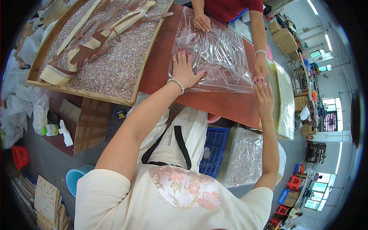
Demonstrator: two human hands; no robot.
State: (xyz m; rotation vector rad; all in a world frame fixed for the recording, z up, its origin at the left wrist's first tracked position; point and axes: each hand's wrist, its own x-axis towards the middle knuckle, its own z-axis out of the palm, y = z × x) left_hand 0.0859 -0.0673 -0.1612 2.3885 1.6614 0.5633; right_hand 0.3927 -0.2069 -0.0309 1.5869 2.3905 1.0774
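A clear plastic film (234,51) with pale curved outlines lies wrinkled on the reddish-brown board (226,105). My left hand (184,73) presses flat on its near left part, fingers spread, a beaded bracelet at the wrist. At the film's near right corner, the fingers of my right hand (265,97) are close together and pinch the edge; the thumb is hidden. Across from me, a co-worker's hand (261,69) touches the same corner, right by my fingertips. The co-worker's other hand (202,23) holds down the far edge of the film.
At left stands a wooden tray (138,86) of glittering small stones with brown and cream cut strips (82,57) on top. Stacked clear sheets (283,99) lie at right. Below are a blue crate (214,147), bagged sheets (245,157) and a light-blue bucket (74,178).
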